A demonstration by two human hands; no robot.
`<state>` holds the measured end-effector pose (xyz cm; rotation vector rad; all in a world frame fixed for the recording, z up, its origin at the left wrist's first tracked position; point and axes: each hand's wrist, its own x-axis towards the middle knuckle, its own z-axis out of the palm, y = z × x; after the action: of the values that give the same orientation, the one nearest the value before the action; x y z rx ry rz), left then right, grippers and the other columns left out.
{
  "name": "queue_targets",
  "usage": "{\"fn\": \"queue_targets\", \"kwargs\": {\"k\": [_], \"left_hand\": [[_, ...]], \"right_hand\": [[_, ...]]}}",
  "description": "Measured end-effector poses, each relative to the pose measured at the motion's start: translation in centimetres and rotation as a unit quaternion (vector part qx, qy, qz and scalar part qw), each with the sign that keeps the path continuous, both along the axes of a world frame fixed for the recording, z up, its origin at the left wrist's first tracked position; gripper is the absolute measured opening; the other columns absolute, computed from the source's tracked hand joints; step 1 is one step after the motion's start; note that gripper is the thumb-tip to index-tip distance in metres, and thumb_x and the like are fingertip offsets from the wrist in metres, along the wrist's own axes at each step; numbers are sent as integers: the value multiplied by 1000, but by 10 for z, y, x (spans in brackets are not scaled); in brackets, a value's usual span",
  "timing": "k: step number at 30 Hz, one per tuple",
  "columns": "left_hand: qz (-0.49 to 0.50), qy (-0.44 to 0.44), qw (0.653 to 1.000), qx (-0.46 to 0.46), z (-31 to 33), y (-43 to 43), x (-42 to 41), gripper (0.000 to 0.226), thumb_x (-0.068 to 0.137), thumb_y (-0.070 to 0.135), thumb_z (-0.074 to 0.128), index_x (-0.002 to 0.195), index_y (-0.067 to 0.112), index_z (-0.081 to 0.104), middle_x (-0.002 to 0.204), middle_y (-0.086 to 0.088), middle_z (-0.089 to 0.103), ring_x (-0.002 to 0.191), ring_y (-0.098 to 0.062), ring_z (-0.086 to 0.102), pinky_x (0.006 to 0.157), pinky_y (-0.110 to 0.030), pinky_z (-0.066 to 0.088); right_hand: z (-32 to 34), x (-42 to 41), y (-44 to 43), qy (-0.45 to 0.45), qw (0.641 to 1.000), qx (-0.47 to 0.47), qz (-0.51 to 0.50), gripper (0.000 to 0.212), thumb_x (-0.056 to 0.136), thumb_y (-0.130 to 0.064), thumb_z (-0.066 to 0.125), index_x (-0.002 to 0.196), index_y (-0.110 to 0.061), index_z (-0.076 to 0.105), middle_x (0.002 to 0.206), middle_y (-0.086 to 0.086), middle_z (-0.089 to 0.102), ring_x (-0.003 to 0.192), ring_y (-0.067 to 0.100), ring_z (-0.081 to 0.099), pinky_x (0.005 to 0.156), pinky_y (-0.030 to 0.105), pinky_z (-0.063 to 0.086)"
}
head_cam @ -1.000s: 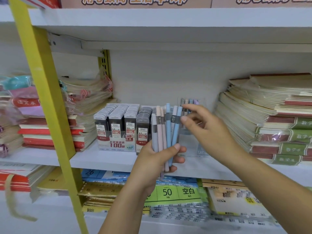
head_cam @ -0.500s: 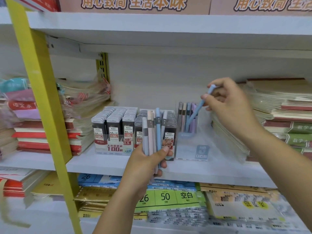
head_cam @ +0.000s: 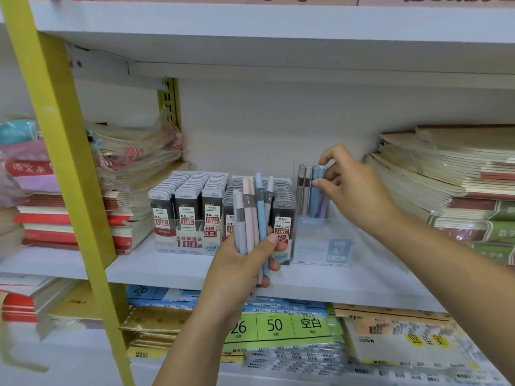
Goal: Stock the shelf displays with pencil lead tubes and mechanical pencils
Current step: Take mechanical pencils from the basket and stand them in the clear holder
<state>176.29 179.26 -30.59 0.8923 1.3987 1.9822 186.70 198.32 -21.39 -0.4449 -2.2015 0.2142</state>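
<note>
My left hand [head_cam: 245, 263] grips a bundle of pastel mechanical pencils [head_cam: 252, 213] upright in front of the middle shelf. My right hand [head_cam: 348, 185] pinches the top of a light blue pencil [head_cam: 320, 188] standing in a clear display box [head_cam: 320, 243], where several other pencils [head_cam: 305, 188] stand at the back. Left of that box, display trays of pencil lead tubes [head_cam: 192, 207] marked 0.5 and 0.7 fill the shelf; my left hand hides part of the 0.7 tray.
A yellow upright post [head_cam: 64, 168] crosses the left side. Stacks of notebooks lie at the left [head_cam: 131, 174] and right [head_cam: 451, 185] of the white shelf [head_cam: 178, 268]. Paper packs [head_cam: 278, 327] fill the shelf below.
My right hand took one blue pencil from the bundle, carried it up and right, then lowered it upright into the clear box. My left hand stayed put with fewer pencils.
</note>
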Motion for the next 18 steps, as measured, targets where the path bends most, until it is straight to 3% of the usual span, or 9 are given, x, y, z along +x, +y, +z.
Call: {"fn": "queue_targets", "kwargs": {"k": [2, 4, 6, 10, 13, 16, 18], "left_hand": [[-3, 1, 1000, 0, 0, 0, 0, 16, 95, 23, 67, 110, 23, 66, 92, -2, 79, 65, -8, 64, 50, -22, 48], [-6, 1, 1000, -1, 1, -1, 0, 15, 95, 22, 66, 110, 23, 66, 91, -2, 79, 65, -9, 64, 50, -22, 48], [-9, 6, 1000, -1, 1, -2, 0, 15, 95, 20, 67, 109, 23, 66, 91, -3, 79, 65, -10, 65, 51, -23, 49], [-13, 8, 1000, -4, 0, -4, -2, 10, 92, 19, 71, 101, 24, 71, 94, -9, 78, 68, -15, 64, 53, -28, 49], [-19, -6, 1000, 1, 0, -5, -1, 21, 85, 17, 79, 102, 18, 68, 97, -17, 76, 66, -14, 65, 50, -24, 48], [-17, -2, 1000, 3, -2, -2, 0, 21, 81, 15, 82, 97, 18, 68, 88, -18, 74, 61, -13, 63, 49, -24, 47], [-18, 4, 1000, 0, -2, 0, 2, 21, 82, 14, 82, 97, 17, 67, 89, -19, 74, 59, -13, 60, 49, -24, 46]], "right_hand": [[0, -4, 1, 4, 998, 56, -30, 27, 85, -22, 73, 97, -26, 50, 78, -4, 60, 68, 17, 58, 57, 28, 40], [2, -7, 4, 7, 989, 122, -83, 24, 82, -25, 75, 98, -17, 59, 88, -2, 48, 73, 19, 49, 60, 27, 33], [3, -9, 8, -11, 985, 121, -120, 23, 82, -27, 75, 97, -14, 64, 92, 0, 40, 76, 19, 46, 61, 27, 33], [0, -7, 12, -54, 986, 67, -142, 22, 88, -27, 69, 106, -15, 67, 97, 1, 39, 85, 19, 47, 67, 27, 35], [0, 4, -1, 7, 994, 33, -107, 23, 93, -25, 62, 115, -19, 66, 101, -3, 43, 87, 11, 46, 76, 23, 36], [-7, 14, -34, 71, 992, -102, 14, 11, 94, -27, 58, 102, -31, 66, 89, -12, 61, 75, 0, 55, 68, 11, 39], [-14, 16, -57, 38, 971, -214, 96, 10, 92, -32, 59, 100, -34, 65, 84, -10, 67, 70, -3, 61, 58, 7, 43]]}}
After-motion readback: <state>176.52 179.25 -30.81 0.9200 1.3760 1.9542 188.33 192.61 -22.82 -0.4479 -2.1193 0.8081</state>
